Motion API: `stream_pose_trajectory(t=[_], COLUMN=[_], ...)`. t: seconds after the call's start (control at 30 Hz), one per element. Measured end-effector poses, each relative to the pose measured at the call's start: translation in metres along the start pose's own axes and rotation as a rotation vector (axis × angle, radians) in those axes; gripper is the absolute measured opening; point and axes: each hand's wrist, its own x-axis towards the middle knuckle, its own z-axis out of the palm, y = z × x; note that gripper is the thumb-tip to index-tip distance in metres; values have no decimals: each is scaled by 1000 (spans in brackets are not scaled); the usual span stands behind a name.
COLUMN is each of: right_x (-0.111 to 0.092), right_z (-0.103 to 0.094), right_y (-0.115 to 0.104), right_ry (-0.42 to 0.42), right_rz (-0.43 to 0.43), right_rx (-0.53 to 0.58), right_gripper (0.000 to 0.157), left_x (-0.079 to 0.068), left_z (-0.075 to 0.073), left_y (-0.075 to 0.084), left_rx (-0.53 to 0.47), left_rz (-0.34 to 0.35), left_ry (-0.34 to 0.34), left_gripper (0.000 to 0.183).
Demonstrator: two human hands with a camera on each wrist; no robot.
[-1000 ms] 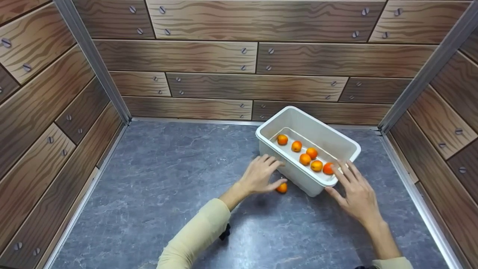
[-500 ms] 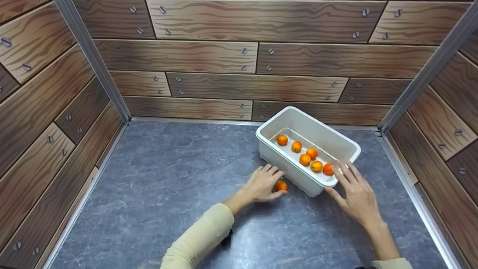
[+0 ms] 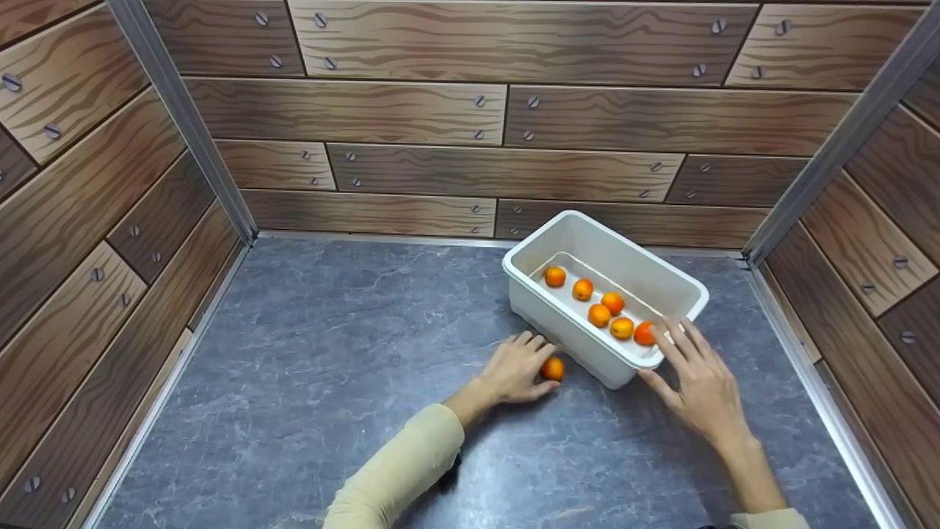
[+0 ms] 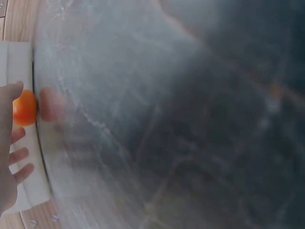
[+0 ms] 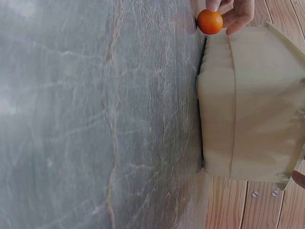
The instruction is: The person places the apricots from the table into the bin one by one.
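Note:
On the floor against the near side of a white plastic bin [image 3: 558,308] is a small, round orange fruit [image 3: 552,369]. My left hand [image 3: 514,369] grips it from the left, thumb on the near side and fingers on the far side. The left wrist view shows the same fruit [image 4: 25,108] between thumb and fingers, the other fingers spread below it. At the bin's near right corner, my right hand [image 3: 698,382] rests with straight fingers reaching over the rim and thumb outside. One fingertip [image 5: 299,179] of it shows by the rim in the right wrist view.
Inside the bin lie several more orange fruits [image 3: 599,315], spread along its bottom. Wood-patterned walls [image 3: 411,169] with metal corner posts [image 3: 191,132] enclose the dark grey marbled surface [image 3: 330,316]. The bin stands near the back wall, turned at an angle.
My left hand has come down and slightly nearer, so the fruit now sits between its thumb and fingers. The right hand and the bin have stayed in place.

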Motion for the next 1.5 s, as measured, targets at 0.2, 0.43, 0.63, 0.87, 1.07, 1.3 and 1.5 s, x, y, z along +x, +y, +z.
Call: stream_pose_trajectory(t=[0.2, 0.43, 0.63, 0.87, 1.07, 1.3, 1.5], right_x=[0, 0, 0, 1, 0, 0, 0], right_z=[-1, 1, 1, 1, 0, 0, 0], right_y=[0, 0, -1, 0, 1, 0, 0], right_ry=[-2, -3, 7, -10, -22, -29, -28], right_rz=[3, 0, 0, 9, 14, 14, 19], right_rx=[2, -6, -22, -15, -7, -2, -3], right_gripper=[84, 84, 83, 83, 81, 81, 82], left_x=[-1, -3, -6, -7, -8, -6, 1], left_z=[3, 3, 0, -8, -20, -32, -46], left_y=[2, 3, -1, -7, -11, -18, -24], left_rx=[-1, 4, -22, -54, -81, -139, -153], left_rz=[25, 38, 31, 26, 32, 29, 31], left_ry=[5, 17, 47, 147, 207, 333, 425], left_gripper=[55, 43, 44, 43, 43, 38, 37])
